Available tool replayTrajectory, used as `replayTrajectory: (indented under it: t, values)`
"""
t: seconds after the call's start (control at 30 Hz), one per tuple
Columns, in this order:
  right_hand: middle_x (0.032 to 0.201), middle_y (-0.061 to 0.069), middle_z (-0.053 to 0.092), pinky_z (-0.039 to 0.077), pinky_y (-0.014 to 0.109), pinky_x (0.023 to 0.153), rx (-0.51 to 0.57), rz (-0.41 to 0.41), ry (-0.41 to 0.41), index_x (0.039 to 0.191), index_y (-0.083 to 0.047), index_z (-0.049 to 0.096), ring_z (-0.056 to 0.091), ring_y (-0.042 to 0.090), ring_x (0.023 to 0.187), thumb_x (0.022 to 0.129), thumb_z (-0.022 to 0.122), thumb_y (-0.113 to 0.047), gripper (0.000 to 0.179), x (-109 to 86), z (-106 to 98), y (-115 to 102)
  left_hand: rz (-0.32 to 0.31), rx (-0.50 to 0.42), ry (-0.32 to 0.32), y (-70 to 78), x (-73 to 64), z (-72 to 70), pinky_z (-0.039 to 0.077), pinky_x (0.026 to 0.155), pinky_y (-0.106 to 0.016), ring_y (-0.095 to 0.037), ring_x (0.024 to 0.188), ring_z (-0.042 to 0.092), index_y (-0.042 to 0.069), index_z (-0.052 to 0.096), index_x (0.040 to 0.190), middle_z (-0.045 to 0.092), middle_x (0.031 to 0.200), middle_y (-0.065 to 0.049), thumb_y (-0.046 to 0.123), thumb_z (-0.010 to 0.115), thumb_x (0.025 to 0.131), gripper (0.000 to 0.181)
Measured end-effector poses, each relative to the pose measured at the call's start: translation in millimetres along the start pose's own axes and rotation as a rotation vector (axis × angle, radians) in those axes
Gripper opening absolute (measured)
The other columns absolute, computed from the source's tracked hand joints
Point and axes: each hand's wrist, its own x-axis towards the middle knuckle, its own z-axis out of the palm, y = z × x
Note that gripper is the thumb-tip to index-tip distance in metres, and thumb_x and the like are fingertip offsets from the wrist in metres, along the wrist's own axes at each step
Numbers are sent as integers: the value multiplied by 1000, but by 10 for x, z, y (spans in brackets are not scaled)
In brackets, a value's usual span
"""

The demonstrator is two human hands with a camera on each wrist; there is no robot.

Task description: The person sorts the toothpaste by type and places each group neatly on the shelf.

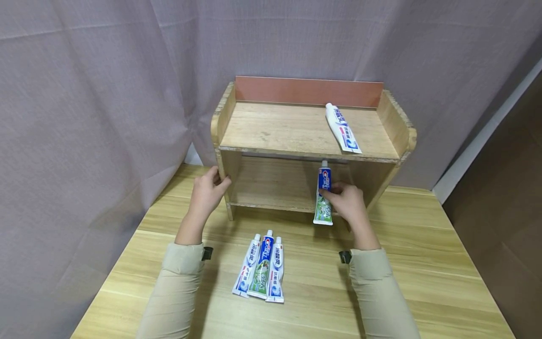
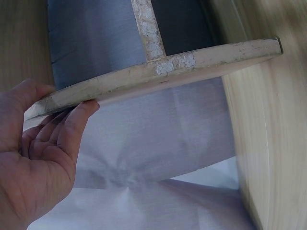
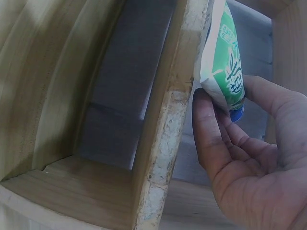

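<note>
My right hand (image 1: 348, 201) pinches a blue and green toothpaste tube (image 1: 324, 195) between thumb and fingers, its cap pointing into the lower level of a small wooden shelf (image 1: 271, 153). In the right wrist view the tube's green end (image 3: 229, 62) lies close over the lower board's chipped front edge (image 3: 165, 143). With thumb and fingers on opposite faces, my left hand (image 1: 208, 190) grips the shelf's left side panel (image 2: 129, 82). On the upper board lies a white toothpaste tube (image 1: 342, 128), cap toward the back.
Three more tubes lie side by side on the wooden table in front of the shelf: a white one (image 1: 247, 266), a blue and green one (image 1: 262, 264) and another white one (image 1: 276, 270). A grey curtain (image 1: 106, 94) hangs behind; a dark brown surface (image 1: 499, 197) stands at the right.
</note>
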Motion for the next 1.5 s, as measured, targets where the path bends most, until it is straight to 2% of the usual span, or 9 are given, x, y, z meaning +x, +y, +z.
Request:
replayTrajectory:
  t: [0.27, 0.6, 0.93, 1.33, 1.5]
  values:
    - [103, 20, 73, 56, 44, 74, 8, 6, 2, 115, 2, 70, 68, 34, 87, 90, 71, -45, 53, 29, 10, -7, 10, -3, -4, -8, -8, -1, 61, 84, -44, -30, 98, 73, 5, 66, 97, 74, 106, -17, 17, 66, 93, 14]
    - [106, 21, 72, 56, 48, 79, 13, 14, 1, 115, 2, 69, 68, 35, 90, 90, 71, -46, 54, 107, 21, 4, -3, -3, -12, 1, -8, -5, 61, 86, -44, -31, 101, 72, 5, 67, 99, 74, 109, -18, 19, 66, 93, 15]
    - [107, 20, 73, 53, 51, 85, 11, -1, 18, 113, 1, 71, 67, 37, 94, 92, 69, -44, 51, 200, 39, 23, -5, 7, -6, 1, -4, -8, 61, 83, -45, -31, 99, 73, 6, 63, 92, 74, 107, -18, 19, 66, 93, 13]
    - [109, 21, 73, 56, 50, 81, 20, -1, 27, 112, 1, 71, 68, 38, 92, 92, 69, -45, 51, 303, 63, 87, -17, 4, -16, 13, -5, -4, 61, 85, -45, -31, 100, 72, 6, 65, 97, 74, 109, -18, 21, 64, 93, 15]
    - [113, 22, 72, 54, 51, 86, 36, 24, 38, 115, 2, 70, 66, 40, 98, 92, 70, -43, 51, 368, 71, 105, -18, 5, -17, 10, 1, -4, 61, 84, -45, -31, 100, 72, 5, 64, 95, 74, 108, -18, 20, 65, 93, 14]
